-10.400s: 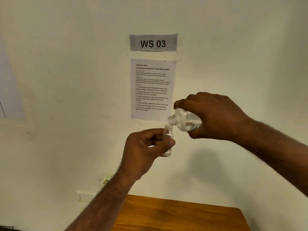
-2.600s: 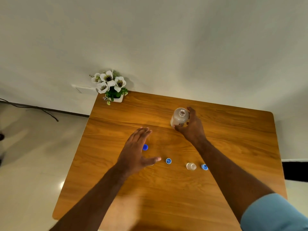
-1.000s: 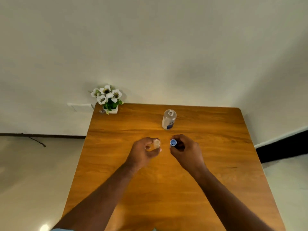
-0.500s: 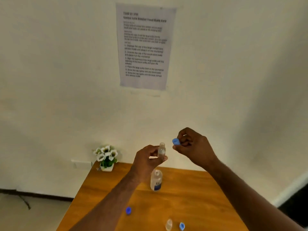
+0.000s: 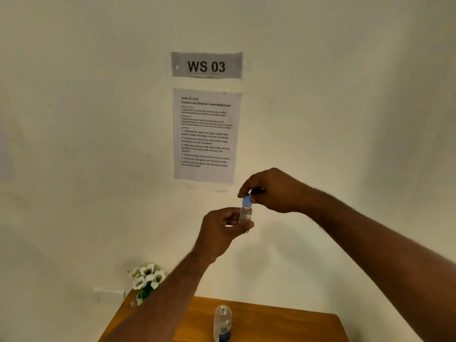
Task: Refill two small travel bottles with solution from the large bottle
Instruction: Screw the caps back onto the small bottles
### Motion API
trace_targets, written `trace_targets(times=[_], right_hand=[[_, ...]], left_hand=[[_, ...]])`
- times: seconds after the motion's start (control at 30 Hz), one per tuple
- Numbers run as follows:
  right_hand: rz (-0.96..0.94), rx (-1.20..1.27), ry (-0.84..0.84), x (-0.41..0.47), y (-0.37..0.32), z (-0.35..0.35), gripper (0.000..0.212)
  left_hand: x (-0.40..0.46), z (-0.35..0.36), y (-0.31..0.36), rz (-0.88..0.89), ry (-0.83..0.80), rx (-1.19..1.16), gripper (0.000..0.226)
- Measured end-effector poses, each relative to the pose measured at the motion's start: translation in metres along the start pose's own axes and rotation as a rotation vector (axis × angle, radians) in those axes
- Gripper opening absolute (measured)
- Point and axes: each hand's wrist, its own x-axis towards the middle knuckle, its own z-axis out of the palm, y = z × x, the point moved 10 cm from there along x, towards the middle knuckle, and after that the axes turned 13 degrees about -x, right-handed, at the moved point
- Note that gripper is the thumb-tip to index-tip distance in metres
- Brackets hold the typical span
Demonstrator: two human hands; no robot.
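Fingers of the right hand point(image 5: 274, 191) are pinching the blue cap point(image 5: 246, 201) on the small bottle point(image 5: 245, 214); the left hand point(image 5: 222, 230) is gripping that bottle.

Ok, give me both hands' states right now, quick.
Left hand: closed around the small travel bottle, holding it upright.
Right hand: fingertips pinching the blue cap on top of that bottle.

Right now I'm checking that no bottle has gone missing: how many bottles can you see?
2. A small travel bottle is held up before the wall in the left hand; the large bottle stands uncapped on the table. Others may sit below the frame.
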Motion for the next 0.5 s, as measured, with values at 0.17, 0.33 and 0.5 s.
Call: trace_targets(times=[0.17, 0.33, 0.5], right_hand=[[-0.016, -0.163, -0.063, 0.005, -0.014, -0.013, 0.020], [0.135, -0.272, -0.053, 0.008, -0.006, -0.024, 0.047], [0.060, -0.029, -0.092, 0.005, -0.013, -0.041, 0.018]], left_hand=[[-0.001, 0.002, 0.015, -0.018, -0.008, -0.050, 0.024], [-0.006, 0.003, 0.024, 0.002, -0.028, -0.013, 0.019], [-0.007, -0.004, 0.026, -0.002, -0.016, -0.040, 0.029]])
